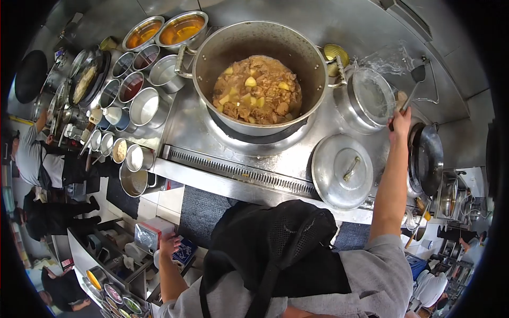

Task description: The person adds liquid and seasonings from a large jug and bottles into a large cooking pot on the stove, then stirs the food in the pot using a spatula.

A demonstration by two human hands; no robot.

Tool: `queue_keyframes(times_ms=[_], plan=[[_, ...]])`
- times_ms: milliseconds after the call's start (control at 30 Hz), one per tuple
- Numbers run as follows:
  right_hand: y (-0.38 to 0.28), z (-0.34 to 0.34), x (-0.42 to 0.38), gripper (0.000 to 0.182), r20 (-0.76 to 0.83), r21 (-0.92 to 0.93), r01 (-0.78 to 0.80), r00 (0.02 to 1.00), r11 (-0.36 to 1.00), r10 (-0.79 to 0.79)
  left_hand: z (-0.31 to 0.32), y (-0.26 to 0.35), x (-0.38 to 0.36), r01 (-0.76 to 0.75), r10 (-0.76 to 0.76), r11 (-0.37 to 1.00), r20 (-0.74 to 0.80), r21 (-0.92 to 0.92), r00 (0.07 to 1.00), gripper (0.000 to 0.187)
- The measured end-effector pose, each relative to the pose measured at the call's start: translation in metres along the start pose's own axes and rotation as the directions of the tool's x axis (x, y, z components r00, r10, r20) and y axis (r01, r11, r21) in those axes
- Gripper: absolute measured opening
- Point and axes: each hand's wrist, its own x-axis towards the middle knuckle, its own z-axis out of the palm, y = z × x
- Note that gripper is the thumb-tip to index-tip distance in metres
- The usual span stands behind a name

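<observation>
My right hand (401, 123) is stretched out to the far right, its fingers wrapped round the handle of a long metal ladle (419, 73) with a dark head. Just left of that hand stands a steel pot (350, 119) with a cloudy, clear-looking top. Low on the left, my left hand (168, 245) hangs open beside a boxy container (147, 235) with a red edge. In front of me a large two-handled pot (212, 58) sits on the burner, holding a brown stew (260, 90) of meat and yellow chunks.
A round lid (334, 169) lies on the stove's front right. Woks (427, 159) stand beyond it. Steel pots of sauces and seasonings (146, 108) crowd the left, with two bowls of orange oil (183, 29) behind. Other people (34, 156) work at both sides.
</observation>
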Motion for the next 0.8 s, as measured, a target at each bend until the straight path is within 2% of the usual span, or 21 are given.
queue_keyframes(times_ms=[33, 133, 200, 233, 300, 333, 400, 433, 500, 633, 800], plan=[[0.027, -0.011, 0.013, 0.064, 0.023, -0.042, 0.058, 0.998, 0.997, -0.057, 0.002, -0.008, -0.003, -0.003, 0.005, 0.998, -0.026, 0.066, 1.000, 0.038], [0.056, -0.024, -0.019, 0.072, 0.049, -0.149, 0.011, 0.999, 0.989, -0.003, 0.007, -0.023, -0.013, 0.036, -0.033, 0.992, -0.026, 0.118, 0.999, 0.035], [0.101, -0.029, -0.043, 0.074, 0.015, -0.210, 0.141, 0.990, 0.968, -0.141, 0.009, -0.026, -0.013, 0.051, -0.048, 0.992, -0.029, 0.113, 0.998, 0.033], [0.140, -0.031, -0.055, 0.075, 0.030, -0.251, 0.270, 0.962, 0.930, -0.271, 0.011, -0.027, -0.013, 0.065, -0.062, 0.992, -0.032, 0.107, 0.998, 0.032], [0.159, -0.033, -0.103, 0.070, 0.037, -0.185, 0.221, 0.975, 0.958, -0.218, 0.015, -0.026, -0.009, 0.078, -0.075, 0.992, -0.036, 0.103, 0.997, 0.030], [0.149, -0.023, -0.141, 0.065, 0.045, -0.077, 0.037, 0.998, 0.996, -0.033, 0.017, -0.024, -0.005, 0.077, -0.074, 0.993, -0.030, 0.093, 0.997, 0.031], [0.163, -0.031, -0.166, 0.049, 0.055, -0.082, -0.089, 0.994, 0.993, 0.094, 0.019, -0.014, -0.005, 0.077, -0.075, 0.993, -0.026, 0.088, 0.997, 0.032], [0.169, -0.038, -0.172, 0.049, 0.051, -0.082, -0.092, 0.994, 0.992, 0.096, 0.022, -0.005, -0.005, 0.046, -0.046, 0.993, -0.002, 0.110, 0.999, 0.034], [0.178, -0.049, -0.179, 0.037, 0.075, -0.107, -0.148, 0.985, 0.983, 0.156, 0.027, 0.011, -0.005, 0.012, -0.015, 0.991, 0.023, 0.133, 1.000, 0.035], [0.170, -0.058, -0.191, 0.039, 0.035, -0.168, -0.171, 0.983, 0.971, 0.180, 0.030, 0.028, 0.003, -0.026, 0.023, 0.991, 0.027, 0.127, 0.999, 0.037], [0.179, -0.065, -0.195, 0.044, 0.056, -0.190, -0.077, 0.994, 0.979, 0.089, 0.038, 0.045, 0.000, -0.037, 0.027, 0.981, 0.052, 0.190, 0.998, 0.038]])
